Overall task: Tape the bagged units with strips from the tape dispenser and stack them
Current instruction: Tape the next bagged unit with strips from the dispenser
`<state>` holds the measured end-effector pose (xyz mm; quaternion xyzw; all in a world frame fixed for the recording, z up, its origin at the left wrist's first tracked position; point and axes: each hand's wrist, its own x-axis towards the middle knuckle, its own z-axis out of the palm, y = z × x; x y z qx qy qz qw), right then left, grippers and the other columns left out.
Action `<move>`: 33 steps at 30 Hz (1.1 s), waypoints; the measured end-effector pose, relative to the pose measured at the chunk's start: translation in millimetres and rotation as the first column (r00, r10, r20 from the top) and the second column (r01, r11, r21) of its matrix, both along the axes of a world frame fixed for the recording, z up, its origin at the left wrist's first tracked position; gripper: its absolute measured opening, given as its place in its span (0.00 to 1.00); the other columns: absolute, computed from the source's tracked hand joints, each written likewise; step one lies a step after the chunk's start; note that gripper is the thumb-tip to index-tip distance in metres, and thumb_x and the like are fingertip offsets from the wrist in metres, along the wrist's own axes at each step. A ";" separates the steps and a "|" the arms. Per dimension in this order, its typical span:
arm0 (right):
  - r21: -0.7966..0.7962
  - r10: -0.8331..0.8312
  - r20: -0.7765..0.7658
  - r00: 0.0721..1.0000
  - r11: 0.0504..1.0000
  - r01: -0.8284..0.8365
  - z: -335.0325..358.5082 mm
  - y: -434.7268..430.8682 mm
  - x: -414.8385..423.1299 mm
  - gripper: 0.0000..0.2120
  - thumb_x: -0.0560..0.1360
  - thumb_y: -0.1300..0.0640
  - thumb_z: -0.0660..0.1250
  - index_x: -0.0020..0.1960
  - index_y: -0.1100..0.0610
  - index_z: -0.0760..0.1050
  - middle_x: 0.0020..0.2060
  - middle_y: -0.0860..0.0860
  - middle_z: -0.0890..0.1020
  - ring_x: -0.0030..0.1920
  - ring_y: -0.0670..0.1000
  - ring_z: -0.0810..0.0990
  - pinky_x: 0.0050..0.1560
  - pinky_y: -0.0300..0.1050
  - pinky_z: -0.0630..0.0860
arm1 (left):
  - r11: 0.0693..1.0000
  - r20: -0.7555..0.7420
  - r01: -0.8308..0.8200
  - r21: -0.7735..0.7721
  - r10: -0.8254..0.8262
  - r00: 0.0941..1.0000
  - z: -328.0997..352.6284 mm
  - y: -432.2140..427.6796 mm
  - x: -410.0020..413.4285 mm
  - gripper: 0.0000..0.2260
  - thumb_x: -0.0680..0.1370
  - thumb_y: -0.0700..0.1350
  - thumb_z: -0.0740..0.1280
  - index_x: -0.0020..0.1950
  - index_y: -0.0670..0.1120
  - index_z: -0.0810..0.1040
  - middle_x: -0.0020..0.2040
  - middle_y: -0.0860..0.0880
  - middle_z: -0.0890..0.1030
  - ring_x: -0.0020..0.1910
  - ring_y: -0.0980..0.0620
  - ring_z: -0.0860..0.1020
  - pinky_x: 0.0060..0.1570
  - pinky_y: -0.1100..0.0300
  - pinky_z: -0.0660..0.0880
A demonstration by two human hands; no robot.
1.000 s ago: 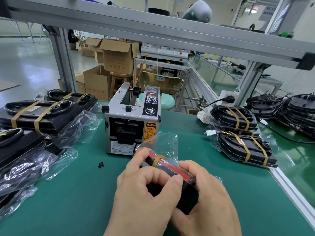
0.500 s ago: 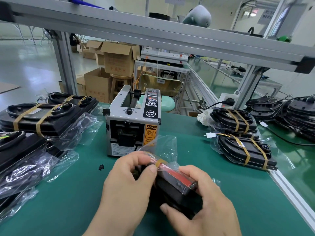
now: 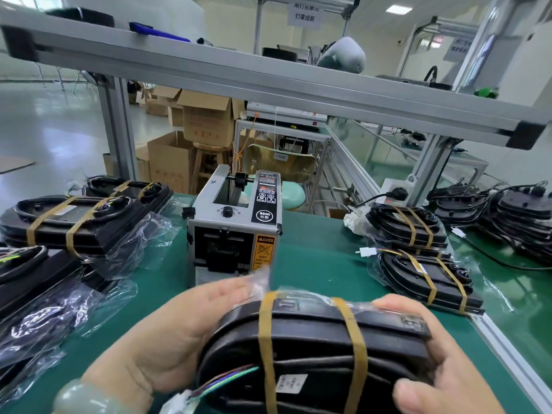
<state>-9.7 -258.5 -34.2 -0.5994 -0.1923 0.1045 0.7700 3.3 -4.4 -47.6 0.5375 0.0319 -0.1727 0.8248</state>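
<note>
black and wrapped in clear plastic, the bagged unit (image 3: 310,339) is held above the bench's (image 3: 313,264) near edge, with two tan tape strips (image 3: 265,339) banded around it. the left hand (image 3: 167,339) cups its rounded end, palm against the bag, fingers fairly straight and together along the far side, though blurred. a pale green bracelet (image 3: 80,398) sits on that wrist. the right hand (image 3: 448,383) grips the square end, fingers curled over the far top edge and thumb pressed on the near face. the tape dispenser (image 3: 236,228) stands at mid-bench, just beyond the hands. taped units (image 3: 418,252) are stacked by the right edge, another taped unit (image 3: 74,222) rests toward the left edge, and loose bagged ones (image 3: 44,294) lie in front of it.
</note>
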 end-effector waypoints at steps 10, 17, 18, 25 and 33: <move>0.467 -0.172 -0.282 0.944 0.835 0.291 -11.3 4.5 0.8 0.22 0.81 0.62 0.41 0.71 0.65 0.37 0.66 0.70 0.38 0.68 0.73 0.43 0.71 0.62 0.31 | 0.861 0.335 -0.502 -0.082 0.498 0.800 -6.1 48.5 -11.7 0.09 0.69 0.50 0.70 0.47 0.52 0.83 0.46 0.48 0.85 0.42 0.51 0.83 0.42 0.57 0.79; 0.751 0.303 -0.190 0.934 0.657 -0.061 -10.9 30.0 -3.4 0.27 0.80 0.58 0.32 0.72 0.75 0.41 0.71 0.75 0.48 0.74 0.69 0.48 0.73 0.60 0.43 | 0.967 0.246 -0.084 -0.239 0.144 0.959 6.9 -20.2 -19.2 0.15 0.66 0.54 0.73 0.50 0.49 0.85 0.46 0.47 0.84 0.39 0.52 0.80 0.38 0.56 0.78; 0.738 0.310 -0.227 0.923 0.674 -0.045 -15.1 27.8 -1.3 0.27 0.80 0.57 0.33 0.73 0.74 0.43 0.71 0.74 0.49 0.74 0.68 0.49 0.73 0.60 0.42 | 0.957 0.309 -0.210 -0.202 0.266 0.913 8.1 -21.3 -17.5 0.08 0.67 0.47 0.76 0.45 0.49 0.86 0.41 0.48 0.84 0.33 0.55 0.80 0.31 0.61 0.77; 0.738 0.333 -0.136 0.933 0.663 -0.129 -13.0 39.8 4.1 0.28 0.80 0.55 0.32 0.74 0.71 0.44 0.72 0.72 0.50 0.75 0.66 0.49 0.73 0.58 0.42 | 0.953 0.459 -0.284 -0.102 0.299 0.837 5.4 -27.0 -21.1 0.23 0.67 0.46 0.75 0.62 0.48 0.78 0.52 0.48 0.84 0.43 0.52 0.81 0.41 0.57 0.77; 0.520 0.007 -0.240 0.971 0.846 0.122 -27.3 13.4 43.6 0.35 0.42 0.53 0.87 0.46 0.54 0.77 0.36 0.54 0.78 0.28 0.44 0.67 0.28 0.43 0.73 | 0.834 0.397 -0.551 -0.035 0.517 0.758 9.7 -0.8 -29.9 0.18 0.56 0.50 0.76 0.46 0.53 0.83 0.48 0.44 0.85 0.50 0.41 0.82 0.53 0.36 0.77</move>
